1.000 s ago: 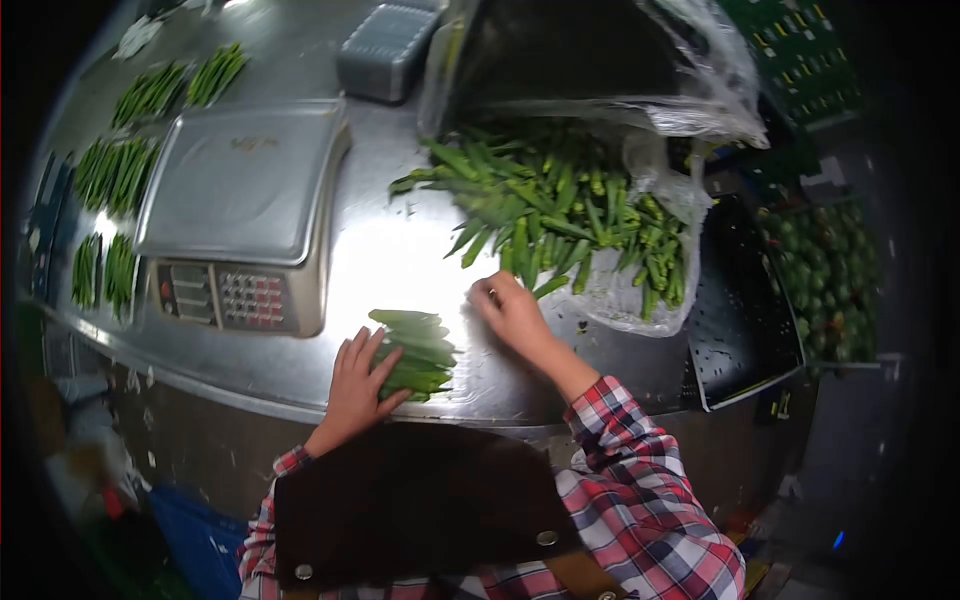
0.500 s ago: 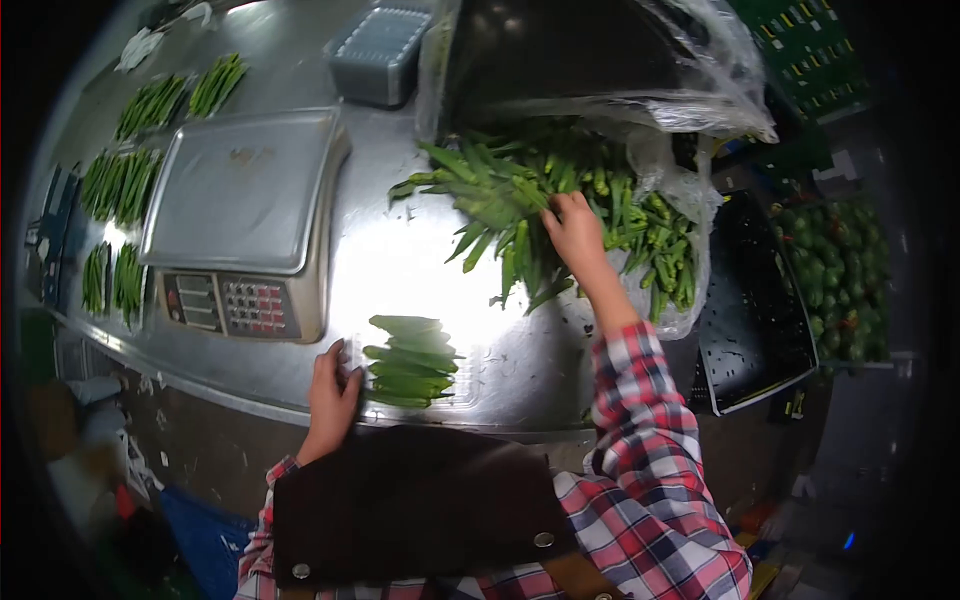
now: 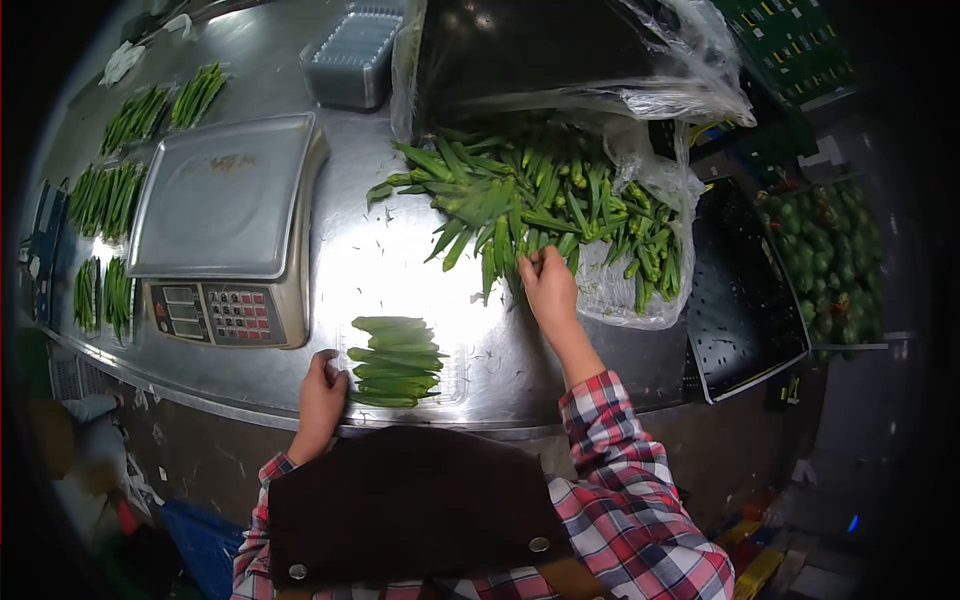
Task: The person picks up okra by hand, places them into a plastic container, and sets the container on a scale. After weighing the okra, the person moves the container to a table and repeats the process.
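Observation:
A row of green okra pods [image 3: 396, 360] lies side by side in a clear plastic tray [image 3: 456, 375] near the table's front edge. My left hand [image 3: 322, 396] has its fingers curled at the tray's left edge, thumb and fingertips against it. At the near side of a loose okra heap [image 3: 560, 190], my right hand [image 3: 549, 287] is closed in a pinch on an okra pod, largely hidden by the fingers and the pods around it. Part of the heap rests on a clear plastic bag [image 3: 625, 300].
A weighing scale [image 3: 222, 200] stands left of the tray. Filled okra trays [image 3: 105, 195] line the far left. Stacked empty clear trays [image 3: 355, 55] sit at the back. A black crate [image 3: 745, 300] and netted green produce [image 3: 830, 260] are at right.
My right hand has come back toward me and slightly left, from the middle of the heap to its near edge. My left hand stays at the tray. The view has shifted slightly.

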